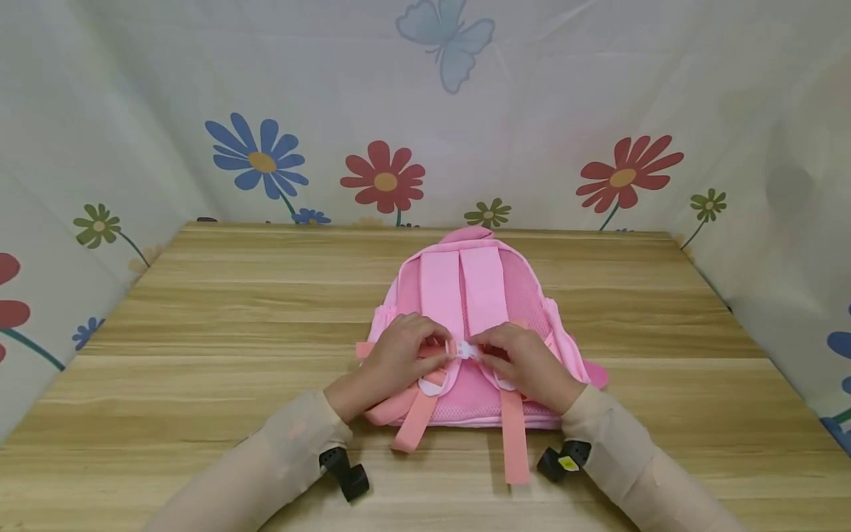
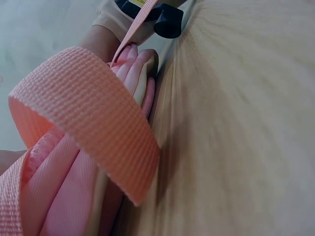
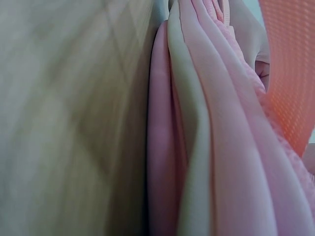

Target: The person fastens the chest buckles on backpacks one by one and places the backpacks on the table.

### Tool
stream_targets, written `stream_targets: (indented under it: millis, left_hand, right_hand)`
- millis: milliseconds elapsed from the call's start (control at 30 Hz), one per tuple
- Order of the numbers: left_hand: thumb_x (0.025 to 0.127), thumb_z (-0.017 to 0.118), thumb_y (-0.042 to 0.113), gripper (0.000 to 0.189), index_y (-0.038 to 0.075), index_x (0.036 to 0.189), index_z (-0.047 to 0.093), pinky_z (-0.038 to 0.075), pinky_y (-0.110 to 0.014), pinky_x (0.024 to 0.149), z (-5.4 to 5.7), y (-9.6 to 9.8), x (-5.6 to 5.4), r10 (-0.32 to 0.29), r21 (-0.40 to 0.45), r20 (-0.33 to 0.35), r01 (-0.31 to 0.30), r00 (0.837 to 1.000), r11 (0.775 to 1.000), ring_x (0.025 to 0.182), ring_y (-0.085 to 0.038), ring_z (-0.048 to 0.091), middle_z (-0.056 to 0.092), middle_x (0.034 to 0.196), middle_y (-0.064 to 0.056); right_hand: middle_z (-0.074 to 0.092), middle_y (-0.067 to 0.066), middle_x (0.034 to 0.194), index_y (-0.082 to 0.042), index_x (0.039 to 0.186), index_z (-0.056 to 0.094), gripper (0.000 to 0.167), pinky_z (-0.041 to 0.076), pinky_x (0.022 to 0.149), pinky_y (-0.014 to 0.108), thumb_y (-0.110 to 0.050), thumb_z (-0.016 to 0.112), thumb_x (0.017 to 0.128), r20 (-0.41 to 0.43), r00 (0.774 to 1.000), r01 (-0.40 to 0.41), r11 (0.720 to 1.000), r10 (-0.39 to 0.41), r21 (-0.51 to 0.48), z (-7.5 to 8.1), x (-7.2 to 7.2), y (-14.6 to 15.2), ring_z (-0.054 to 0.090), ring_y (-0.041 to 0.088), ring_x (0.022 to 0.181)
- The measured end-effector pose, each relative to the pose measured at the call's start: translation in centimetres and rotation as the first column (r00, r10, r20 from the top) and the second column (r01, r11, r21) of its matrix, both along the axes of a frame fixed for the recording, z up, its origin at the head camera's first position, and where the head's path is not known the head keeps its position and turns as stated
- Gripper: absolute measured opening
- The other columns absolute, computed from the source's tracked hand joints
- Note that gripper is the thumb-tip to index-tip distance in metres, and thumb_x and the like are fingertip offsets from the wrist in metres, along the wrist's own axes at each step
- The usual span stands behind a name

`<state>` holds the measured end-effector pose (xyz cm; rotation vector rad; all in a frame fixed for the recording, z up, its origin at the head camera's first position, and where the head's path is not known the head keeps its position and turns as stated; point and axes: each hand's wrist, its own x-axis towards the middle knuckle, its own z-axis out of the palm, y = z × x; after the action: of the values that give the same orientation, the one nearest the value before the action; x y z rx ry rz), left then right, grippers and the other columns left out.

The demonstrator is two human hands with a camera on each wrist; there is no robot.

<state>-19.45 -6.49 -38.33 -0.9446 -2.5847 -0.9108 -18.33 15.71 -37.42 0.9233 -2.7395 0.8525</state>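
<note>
A pink backpack (image 1: 473,405) lies with its shoulder straps (image 1: 440,288) facing up. Over its middle, a small white buckle (image 1: 467,350) sits between both hands. The left hand (image 1: 404,355) pinches the buckle's left end by its orange strap, while the right hand (image 1: 527,360) pinches its right end with thumb and fingers. Two orange webbing ends (image 1: 515,443) hang toward the front edge of the bag. A webbing loop (image 2: 88,108) fills much of the left wrist view. In the right wrist view, the bag's layered pink side (image 3: 226,137) hides most of the hand.
The bag rests on a wood-grain table (image 1: 253,295). Flower-printed curtains (image 1: 518,111) enclose the table at the back and sides. A black wrist camera (image 1: 346,473) is strapped to the left wrist, and another black camera (image 1: 561,462) to the right wrist.
</note>
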Motion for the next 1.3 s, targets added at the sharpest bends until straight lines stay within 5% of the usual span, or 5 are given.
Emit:
stream_targets:
  millis: [967, 1300]
  left_hand:
    - [0.082, 0.076, 0.020, 0.021, 0.012, 0.100, 0.069, 0.042, -0.028, 0.077, -0.17, 0.31, -0.27, -0.003, -0.016, 0.011, 0.003, 1.000, 1.000, 0.081, -0.012, 0.053, 0.068, 0.090, 0.002]
    - [0.084, 0.074, 0.022, 0.024, 0.012, 0.105, 0.068, 0.045, -0.031, 0.083, 0.29, 0.24, -0.45, -0.034, -0.078, -0.050, 0.030, 0.998, 0.996, 0.087, -0.014, 0.057, 0.069, 0.095, 0.001]
  right_hand:
    - [0.072, 0.006, 0.103, -0.006, 0.111, 0.070, 0.027, 0.055, 0.082, 0.031, -0.009, 0.072, 0.084, 0.022, 1.000, -0.013, 1.000, 0.013, -0.021, -0.29, -0.46, 0.07, 0.063, 0.015, 0.093]
    - [0.071, 0.002, 0.103, -0.009, 0.111, 0.070, 0.026, 0.055, 0.084, 0.033, -0.010, 0.072, 0.085, 0.038, 0.999, -0.031, 0.999, 0.032, -0.036, 0.17, -0.09, 0.42, 0.063, 0.016, 0.094]
